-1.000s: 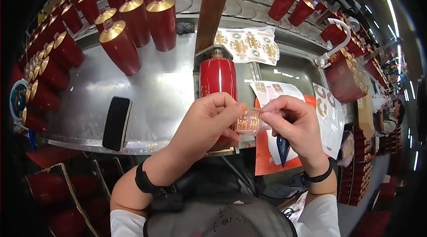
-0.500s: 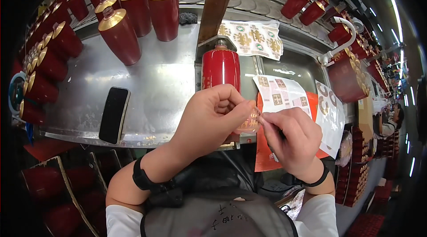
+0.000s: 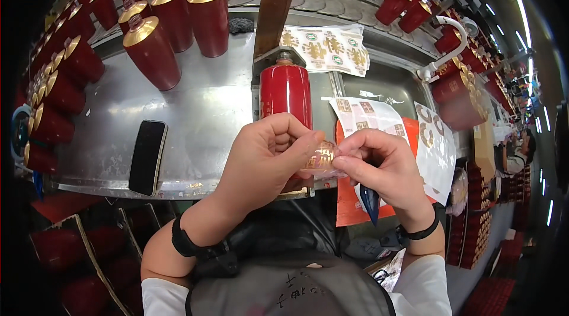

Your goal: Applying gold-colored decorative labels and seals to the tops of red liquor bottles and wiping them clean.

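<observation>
Between my hands is a small clear decal film [image 3: 323,160] with gold characters. My left hand [image 3: 267,156] pinches its left side between thumb and fingers. The thumb and forefinger of my right hand [image 3: 382,165] close on its right edge. A dark blue, pointed flat piece [image 3: 370,202] sticks out below my right palm; its other end is hidden by the hand. Just beyond my left hand, a glossy red bottle [image 3: 285,93] lies in a metal holder with its neck pointing away. My left hand covers the bottle's near end.
A phone [image 3: 147,158] lies on the metal bench [image 3: 195,102] at left. Red bottles with gold shoulders [image 3: 152,55] crowd the far left. Decal sheets [image 3: 326,49] lie beyond the bottle, more sheets [image 3: 373,115] over an orange sheet [image 3: 349,200] at right. A tap [image 3: 456,49] curves over a sink.
Both hands have shifted slightly left with the decal film, which now shows more of its face. My right hand has turned, and the dark blue pointed piece has come into sight below it.
</observation>
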